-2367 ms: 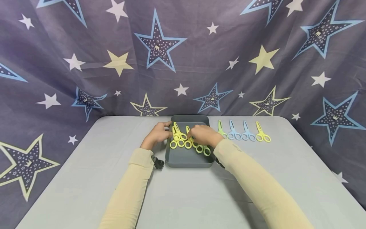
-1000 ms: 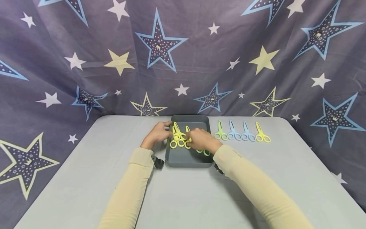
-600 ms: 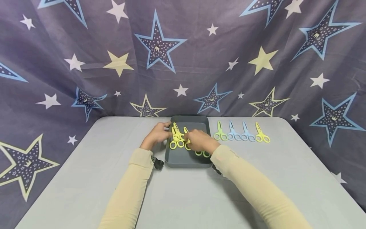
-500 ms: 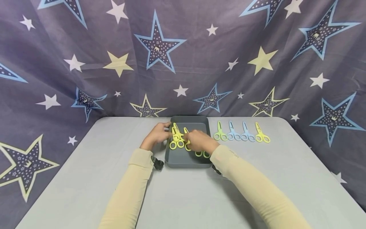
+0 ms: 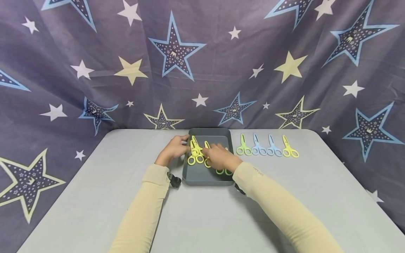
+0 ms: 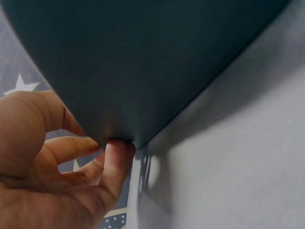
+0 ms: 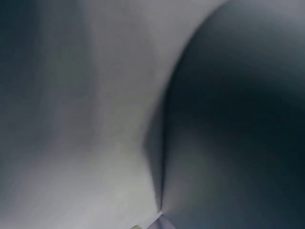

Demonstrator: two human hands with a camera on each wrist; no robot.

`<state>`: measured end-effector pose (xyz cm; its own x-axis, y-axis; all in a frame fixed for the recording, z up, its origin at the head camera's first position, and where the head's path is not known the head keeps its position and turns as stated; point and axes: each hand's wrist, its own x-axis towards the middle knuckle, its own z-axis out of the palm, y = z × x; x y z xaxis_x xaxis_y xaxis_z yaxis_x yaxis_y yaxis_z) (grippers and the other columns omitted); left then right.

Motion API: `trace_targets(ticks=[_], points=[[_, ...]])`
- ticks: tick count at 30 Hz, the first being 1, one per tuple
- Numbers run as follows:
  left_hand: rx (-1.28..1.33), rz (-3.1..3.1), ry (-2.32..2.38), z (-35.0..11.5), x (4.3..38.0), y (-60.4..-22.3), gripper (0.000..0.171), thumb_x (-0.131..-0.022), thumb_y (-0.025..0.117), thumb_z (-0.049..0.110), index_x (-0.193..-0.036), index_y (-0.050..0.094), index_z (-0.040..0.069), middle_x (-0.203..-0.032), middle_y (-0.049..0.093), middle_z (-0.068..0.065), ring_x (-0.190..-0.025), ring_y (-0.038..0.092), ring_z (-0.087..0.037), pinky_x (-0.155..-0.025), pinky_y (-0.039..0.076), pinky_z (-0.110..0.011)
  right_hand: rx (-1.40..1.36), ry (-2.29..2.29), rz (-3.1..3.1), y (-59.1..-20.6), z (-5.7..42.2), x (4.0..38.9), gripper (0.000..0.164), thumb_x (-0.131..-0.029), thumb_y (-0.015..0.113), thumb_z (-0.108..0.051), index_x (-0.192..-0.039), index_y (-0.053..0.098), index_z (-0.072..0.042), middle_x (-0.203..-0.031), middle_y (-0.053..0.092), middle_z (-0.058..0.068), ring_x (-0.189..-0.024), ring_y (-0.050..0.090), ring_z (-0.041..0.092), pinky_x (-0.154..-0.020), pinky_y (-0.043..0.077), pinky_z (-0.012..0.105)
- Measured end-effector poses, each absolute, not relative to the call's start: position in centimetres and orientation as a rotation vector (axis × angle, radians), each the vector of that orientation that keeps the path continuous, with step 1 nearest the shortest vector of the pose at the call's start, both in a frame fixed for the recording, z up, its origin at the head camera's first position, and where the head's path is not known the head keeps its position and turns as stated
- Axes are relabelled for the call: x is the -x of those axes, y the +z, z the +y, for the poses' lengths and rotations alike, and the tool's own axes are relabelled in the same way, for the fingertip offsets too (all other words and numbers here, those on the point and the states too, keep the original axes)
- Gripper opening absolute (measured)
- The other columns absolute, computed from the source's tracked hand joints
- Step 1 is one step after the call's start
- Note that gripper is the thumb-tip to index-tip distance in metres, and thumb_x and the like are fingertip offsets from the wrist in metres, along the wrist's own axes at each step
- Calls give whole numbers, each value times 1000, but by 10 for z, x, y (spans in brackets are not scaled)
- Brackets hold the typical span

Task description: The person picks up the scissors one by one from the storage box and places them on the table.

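In the head view a grey tray (image 5: pixel 209 179) stands at the back middle of the table. Several scissors lie in it: two overlapping yellow pairs at left, a third pair of yellow scissors (image 5: pixel 207 144) beside them, and green scissors (image 5: pixel 220 172) at right, partly covered. My left hand (image 5: pixel 174 147) grips the tray's left wall; the left wrist view shows its fingers (image 6: pixel 117 162) against the tray corner. My right hand (image 5: pixel 219 156) reaches into the tray, its fingertips curled at the third yellow pair, which they seem to pinch. The right wrist view shows mostly blurred tray wall (image 7: pixel 228 119).
To the right of the tray, in a row with blades pointing away, lie green scissors (image 5: pixel 243 145), two blue scissors (image 5: pixel 258 146) and yellow scissors (image 5: pixel 289 147). A star-patterned cloth (image 5: pixel 202 88) hangs behind the pale table (image 5: pixel 196 218).
My right hand has come left and slightly down in the tray, onto the third yellow scissors, which have shifted slightly. My left hand stays on the tray wall.
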<state>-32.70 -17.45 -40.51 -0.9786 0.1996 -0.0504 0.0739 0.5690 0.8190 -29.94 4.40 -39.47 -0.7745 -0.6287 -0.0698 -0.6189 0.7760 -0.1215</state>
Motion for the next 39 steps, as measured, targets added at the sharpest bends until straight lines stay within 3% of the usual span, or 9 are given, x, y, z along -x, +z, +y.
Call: trace_targets(ticks=[21, 30, 39], points=[[-243, 2673, 1370, -174, 328, -406, 79, -82, 64, 6, -156, 37, -1, -155, 46, -20, -139, 48, -36, -114, 41, -48, 971, -85, 2913, -395, 41, 293, 25, -99, 64, -15, -124, 68, -14, -115, 66, 12, -102, 60, 33, -87, 54, 47], [-237, 2672, 1379, -173, 327, -405, 80, -81, 64, 6, -156, 38, -1, -157, 45, -18, -142, 45, -35, -116, 38, -48, 1007, -67, 2910, -395, 37, 295, 24, -96, 66, -11, -119, 70, -11, -102, 68, 7, -95, 61, 27, -90, 51, 47], [-227, 2673, 1370, -173, 328, -406, 81, -80, 65, 7, -156, 39, 0, -155, 48, -18, -138, 49, -33, -112, 43, -48, 1017, -106, 2936, -394, 36, 294, 18, -93, 69, -8, -111, 72, -11, -90, 65, 2, -84, 60, 20, -75, 55, 39]])
